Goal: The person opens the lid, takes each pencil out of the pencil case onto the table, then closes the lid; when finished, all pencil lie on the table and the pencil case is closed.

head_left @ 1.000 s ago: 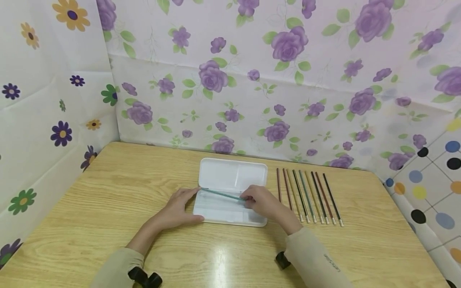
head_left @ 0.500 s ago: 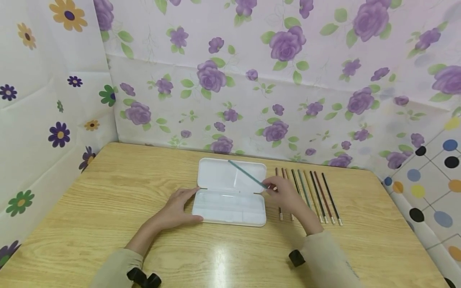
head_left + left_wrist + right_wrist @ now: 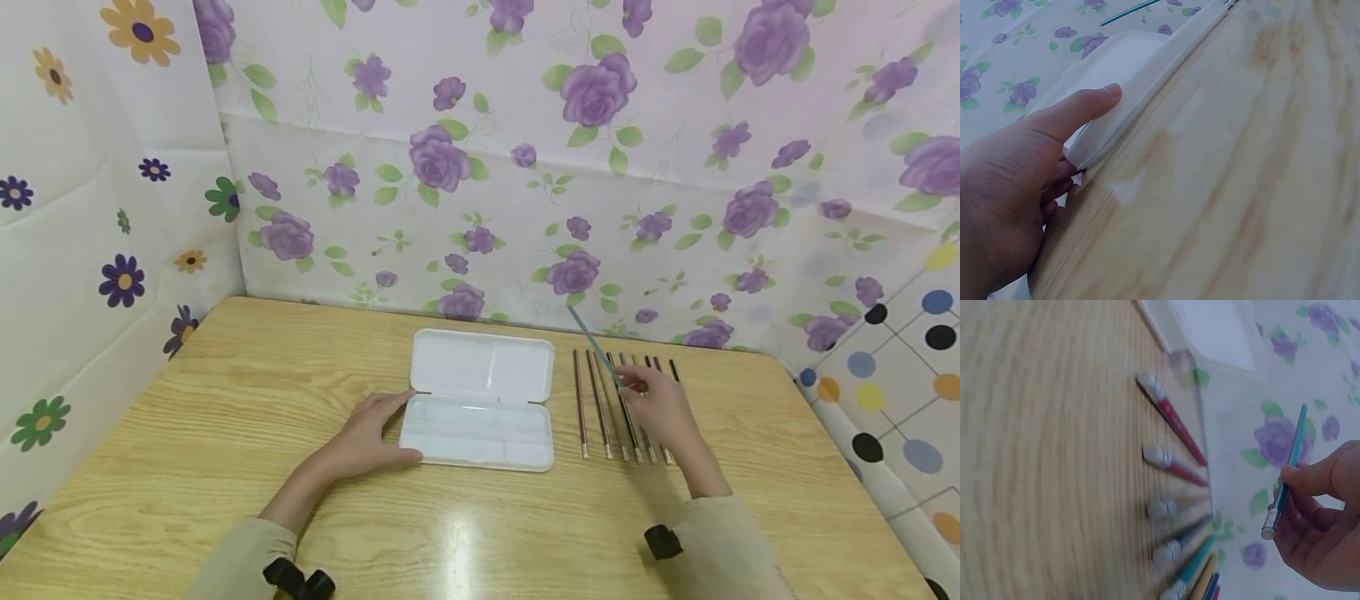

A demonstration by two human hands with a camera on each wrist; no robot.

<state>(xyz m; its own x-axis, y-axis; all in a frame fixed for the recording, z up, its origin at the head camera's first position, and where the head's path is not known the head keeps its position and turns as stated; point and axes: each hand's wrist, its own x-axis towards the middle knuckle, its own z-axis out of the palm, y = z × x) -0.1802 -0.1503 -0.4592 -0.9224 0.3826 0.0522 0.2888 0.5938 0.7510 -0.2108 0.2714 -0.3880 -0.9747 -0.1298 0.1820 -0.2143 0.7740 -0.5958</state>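
A white pencil case (image 3: 476, 362) lies open on the table, lid folded back, with bare compartments in its base. My left hand (image 3: 363, 437) holds its left end; in the left wrist view the thumb lies on the case's wall (image 3: 1147, 84) and the other fingers are partly hidden behind its corner. My right hand (image 3: 663, 412) pinches a teal pencil (image 3: 590, 337) between thumb and fingers, above the row of pencils. In the right wrist view this pencil (image 3: 1296, 447) slants upward, its white eraser end nearest the camera.
Right of the case, several pencils (image 3: 580, 408) lie side by side, eraser ends toward me; my right hand hides some of them. Flowered cloth (image 3: 337, 208) hangs behind the wooden table (image 3: 315, 350) and along its left side.
My right hand has carried the teal pencil from over the case rightward to above the pencil row, turning it to point more away from me. The left hand has stayed at the case.
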